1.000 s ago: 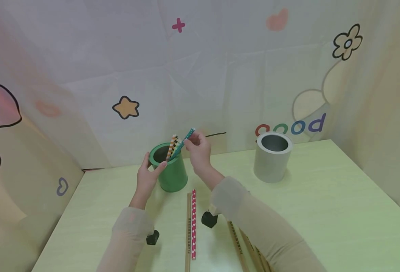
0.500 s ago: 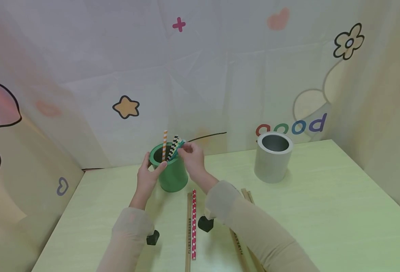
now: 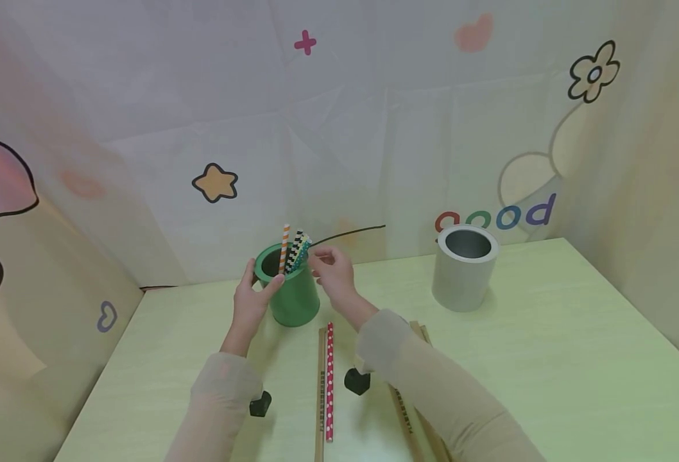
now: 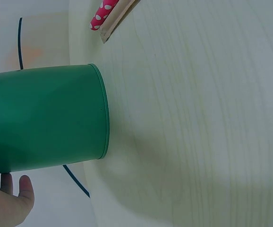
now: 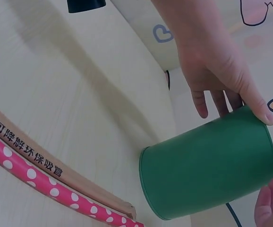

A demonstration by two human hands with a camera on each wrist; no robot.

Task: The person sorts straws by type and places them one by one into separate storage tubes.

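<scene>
My left hand [image 3: 253, 301] grips the upper side of a green cup [image 3: 294, 298], its thumb at the rim. The cup stands on the table and leans slightly. Several paper straws stick out of it: an orange-striped straw [image 3: 284, 249], a black-and-white checked straw [image 3: 294, 249] and a teal dotted straw [image 3: 300, 255] among them. Just right of the rim hovers my right hand [image 3: 336, 276], fingers loosely bent, with nothing seen between them. In the right wrist view the left hand [image 5: 221, 71] holds the cup from above. Inside the cup, the straws' lower ends are hidden.
A pink dotted straw [image 3: 330, 385] lies beside a brown paper sleeve [image 3: 320, 398] before the cup. More brown sleeves [image 3: 405, 423] lie partly under the right forearm. A white cup [image 3: 463, 276] stands to the right. A printed cloth [image 3: 339, 128] hangs behind the table.
The teal straw, pinched by my right hand earlier, has gone lower into the green cup, and the hand has drawn slightly away to the right. The orange-striped straw has shifted. The left hand stays put.
</scene>
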